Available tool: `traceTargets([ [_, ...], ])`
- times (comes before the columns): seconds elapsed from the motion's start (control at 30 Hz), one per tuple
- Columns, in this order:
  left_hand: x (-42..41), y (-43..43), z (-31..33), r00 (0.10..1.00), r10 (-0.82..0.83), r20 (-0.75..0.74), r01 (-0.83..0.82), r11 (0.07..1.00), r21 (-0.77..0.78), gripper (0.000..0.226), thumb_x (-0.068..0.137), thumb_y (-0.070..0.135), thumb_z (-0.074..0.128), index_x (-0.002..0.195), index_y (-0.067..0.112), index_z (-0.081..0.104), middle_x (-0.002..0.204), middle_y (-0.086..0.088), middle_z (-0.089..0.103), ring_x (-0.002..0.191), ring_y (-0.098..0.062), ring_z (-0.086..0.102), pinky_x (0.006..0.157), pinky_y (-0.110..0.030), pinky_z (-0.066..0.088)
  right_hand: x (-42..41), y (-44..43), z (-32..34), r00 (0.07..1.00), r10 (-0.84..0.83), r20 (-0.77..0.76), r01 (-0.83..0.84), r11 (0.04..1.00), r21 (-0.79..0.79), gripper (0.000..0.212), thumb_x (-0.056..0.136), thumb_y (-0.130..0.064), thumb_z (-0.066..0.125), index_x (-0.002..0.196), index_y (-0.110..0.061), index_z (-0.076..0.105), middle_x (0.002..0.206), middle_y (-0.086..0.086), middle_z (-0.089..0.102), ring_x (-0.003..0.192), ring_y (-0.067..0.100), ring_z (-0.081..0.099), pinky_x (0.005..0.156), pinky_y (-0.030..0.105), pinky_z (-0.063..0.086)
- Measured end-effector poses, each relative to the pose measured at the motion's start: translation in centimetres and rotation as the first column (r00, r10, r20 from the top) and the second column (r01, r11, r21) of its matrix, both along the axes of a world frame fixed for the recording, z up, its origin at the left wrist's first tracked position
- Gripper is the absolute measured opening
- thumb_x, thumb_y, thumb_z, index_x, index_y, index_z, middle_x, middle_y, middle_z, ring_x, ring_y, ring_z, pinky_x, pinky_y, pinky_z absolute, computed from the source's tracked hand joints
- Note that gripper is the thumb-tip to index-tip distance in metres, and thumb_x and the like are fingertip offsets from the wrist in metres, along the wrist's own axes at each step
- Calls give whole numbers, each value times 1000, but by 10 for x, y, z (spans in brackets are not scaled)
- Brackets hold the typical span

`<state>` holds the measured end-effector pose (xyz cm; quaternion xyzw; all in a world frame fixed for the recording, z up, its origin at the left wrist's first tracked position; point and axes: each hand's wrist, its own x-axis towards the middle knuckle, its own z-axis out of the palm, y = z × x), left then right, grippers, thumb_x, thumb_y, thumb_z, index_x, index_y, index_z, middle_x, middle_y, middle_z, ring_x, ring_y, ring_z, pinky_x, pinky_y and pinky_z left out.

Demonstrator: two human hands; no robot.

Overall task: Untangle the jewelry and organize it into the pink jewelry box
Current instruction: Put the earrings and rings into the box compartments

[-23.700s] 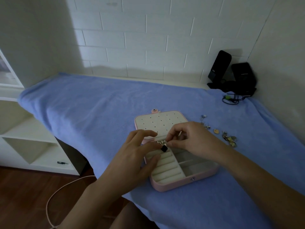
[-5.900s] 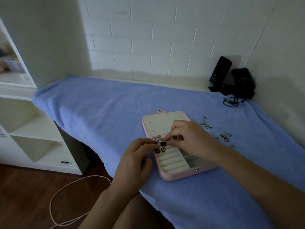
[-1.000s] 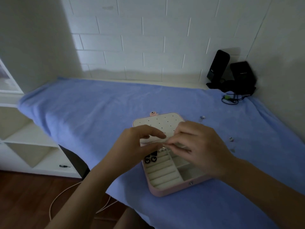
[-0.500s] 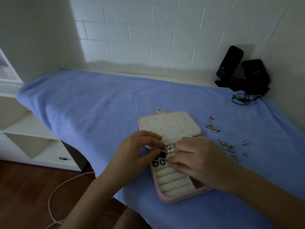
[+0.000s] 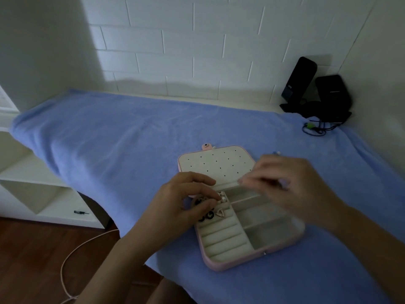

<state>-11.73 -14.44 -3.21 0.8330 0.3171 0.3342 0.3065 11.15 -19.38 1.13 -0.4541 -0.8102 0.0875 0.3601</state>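
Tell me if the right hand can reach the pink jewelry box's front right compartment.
Probably yes. The right hand hovers, blurred, over the open pink jewelry box; its front right compartment lies uncovered, and the left hand pinches a small pale jewelry piece farther left.

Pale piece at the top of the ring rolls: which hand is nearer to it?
Left. The left hand pinches the pale piece at the top end of the ring rolls. The right hand, blurred, hovers apart from it, over the hinge and right compartments of the pink jewelry box.
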Motion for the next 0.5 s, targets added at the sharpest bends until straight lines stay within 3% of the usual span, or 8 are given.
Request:
traceTargets([
  [0.07,2,1,2,1000,-9,-4,9,1000,-2,24,77,49,56,89,36,73,116,24,55,107,3,54,86,-7,40,20,5,11,985,-144,-99,136,987,-83,23,84,-35,63,82,-15,75,72,-5,64,66,11,60,62,17,44],
  [0.17,6,1,2,999,-42,-35,42,999,-8,25,74,52,58,89,37,72,115,24,56,109,3,52,87,-8,41,51,13,13,936,-326,-135,288,926,-243,11,85,-21,67,83,-14,75,76,-5,69,72,11,64,67,20,49],
  [0.3,10,1,1,993,-66,-99,66,998,4,27,70,55,60,92,41,69,110,26,57,108,5,52,84,-7,41,86,18,7,872,-486,-50,441,827,-347,13,87,-18,65,83,-11,75,70,-5,68,55,-2,58,53,7,42],
  [0.37,11,2,3,988,-60,-142,63,998,12,29,68,58,59,93,45,66,110,28,56,108,6,51,83,-6,40,101,20,4,853,-521,-1,485,795,-364,10,87,-17,64,84,-18,74,74,-3,69,56,-1,59,52,8,43],
  [0.5,15,2,11,983,-54,-178,48,998,-35,24,67,54,65,79,35,74,107,25,60,103,7,53,80,-2,38,126,20,1,841,-528,116,518,725,-453,13,86,-12,66,95,-21,69,83,0,67,67,8,61,59,15,45],
])
